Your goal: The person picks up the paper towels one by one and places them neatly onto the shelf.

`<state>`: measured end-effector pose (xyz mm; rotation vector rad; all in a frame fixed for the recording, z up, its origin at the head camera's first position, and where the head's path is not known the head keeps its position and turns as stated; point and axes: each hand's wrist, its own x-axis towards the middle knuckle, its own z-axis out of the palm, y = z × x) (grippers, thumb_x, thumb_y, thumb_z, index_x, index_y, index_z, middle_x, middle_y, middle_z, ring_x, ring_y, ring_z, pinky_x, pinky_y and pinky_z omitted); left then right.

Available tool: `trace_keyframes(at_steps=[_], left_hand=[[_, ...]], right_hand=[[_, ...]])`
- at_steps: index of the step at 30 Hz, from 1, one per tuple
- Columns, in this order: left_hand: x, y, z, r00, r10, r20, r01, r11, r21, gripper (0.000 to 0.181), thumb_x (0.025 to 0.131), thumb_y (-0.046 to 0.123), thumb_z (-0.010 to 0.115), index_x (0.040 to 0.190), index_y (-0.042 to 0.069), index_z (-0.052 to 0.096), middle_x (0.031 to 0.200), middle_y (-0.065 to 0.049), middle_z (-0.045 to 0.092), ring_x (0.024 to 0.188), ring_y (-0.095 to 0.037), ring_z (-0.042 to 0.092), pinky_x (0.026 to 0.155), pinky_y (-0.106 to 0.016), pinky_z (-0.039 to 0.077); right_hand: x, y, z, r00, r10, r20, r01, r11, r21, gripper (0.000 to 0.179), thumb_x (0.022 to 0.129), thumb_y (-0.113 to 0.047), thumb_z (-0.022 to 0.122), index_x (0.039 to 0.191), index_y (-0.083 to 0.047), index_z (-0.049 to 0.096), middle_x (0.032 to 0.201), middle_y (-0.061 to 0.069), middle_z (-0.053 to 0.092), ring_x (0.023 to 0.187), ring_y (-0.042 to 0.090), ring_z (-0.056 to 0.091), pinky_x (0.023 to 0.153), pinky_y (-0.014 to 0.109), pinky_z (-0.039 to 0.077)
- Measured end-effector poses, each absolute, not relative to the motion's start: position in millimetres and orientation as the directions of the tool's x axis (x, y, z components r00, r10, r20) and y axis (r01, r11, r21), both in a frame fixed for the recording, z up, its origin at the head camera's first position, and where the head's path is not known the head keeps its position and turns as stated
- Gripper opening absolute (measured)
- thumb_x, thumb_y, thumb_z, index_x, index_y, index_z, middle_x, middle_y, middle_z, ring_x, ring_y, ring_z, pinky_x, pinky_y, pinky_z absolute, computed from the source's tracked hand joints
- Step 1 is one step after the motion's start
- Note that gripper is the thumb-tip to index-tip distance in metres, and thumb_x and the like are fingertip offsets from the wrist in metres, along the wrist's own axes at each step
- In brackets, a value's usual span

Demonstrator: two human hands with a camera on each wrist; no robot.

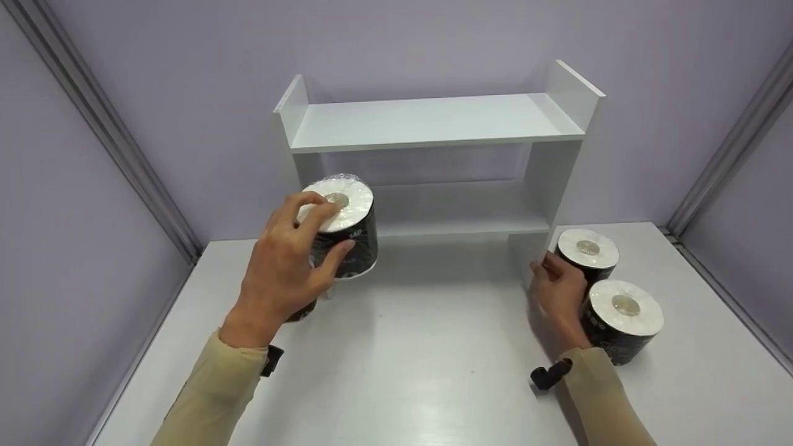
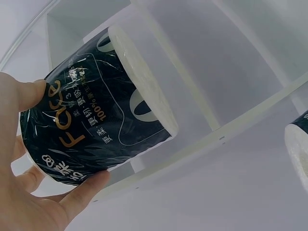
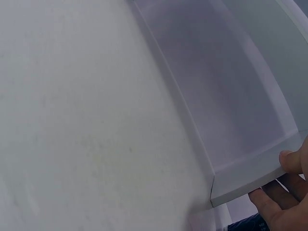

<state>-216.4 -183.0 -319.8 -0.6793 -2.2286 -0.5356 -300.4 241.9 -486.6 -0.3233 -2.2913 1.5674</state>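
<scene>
My left hand point(image 1: 279, 272) grips a wrapped toilet paper roll point(image 1: 359, 241) with a dark printed label, in front of the left part of the white shelf unit point(image 1: 440, 121). In the left wrist view, thumb and fingers are spread around that roll point(image 2: 101, 101). My right hand point(image 1: 560, 297) pinches the front edge of the shelf unit's right side panel point(image 3: 250, 178) low down, thumb on one face and fingers on the other. Two similar rolls stand just right of it, a rear roll point(image 1: 588, 248) and a front roll point(image 1: 626, 310).
Another dark-labelled roll point(image 1: 302, 311) stands on the white table point(image 1: 421, 371), mostly hidden behind my left hand. The unit has an upper shelf and a lower shelf point(image 1: 458, 207). Walls with metal corner posts point(image 1: 118, 136) enclose the table.
</scene>
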Motion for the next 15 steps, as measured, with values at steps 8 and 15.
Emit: trace_keyframes(at_steps=[8, 15], left_hand=[[-221.8, -182.6, -322.3, -0.586, 0.302, 0.752, 0.606, 0.779, 0.159, 0.048, 0.098, 0.032, 0.08, 0.141, 0.016, 0.065, 0.134, -0.015, 0.059, 0.114, -0.038, 0.063, 0.095, -0.055, 0.058], [-225.9, -181.7, -323.2, -0.583, 0.305, 0.753, 0.61, 0.776, 0.157, 0.048, 0.099, 0.031, 0.08, 0.142, 0.015, 0.065, 0.133, -0.016, 0.059, 0.114, -0.038, 0.064, 0.096, -0.055, 0.058]], right_hand=[[-303.5, 242.0, -491.7, -0.875, 0.374, 0.306, -0.119, 0.447, -0.887, 0.033, 0.104, -0.008, 0.067, 0.137, -0.003, 0.072, 0.124, 0.021, 0.077, 0.109, 0.026, 0.072, 0.082, 0.005, 0.05], [-303.0, 239.1, -491.6, -0.889, 0.38, 0.258, -0.08, 0.425, -0.902, 0.036, 0.105, -0.011, 0.066, 0.14, -0.006, 0.07, 0.127, 0.019, 0.076, 0.114, 0.026, 0.073, 0.086, 0.009, 0.051]])
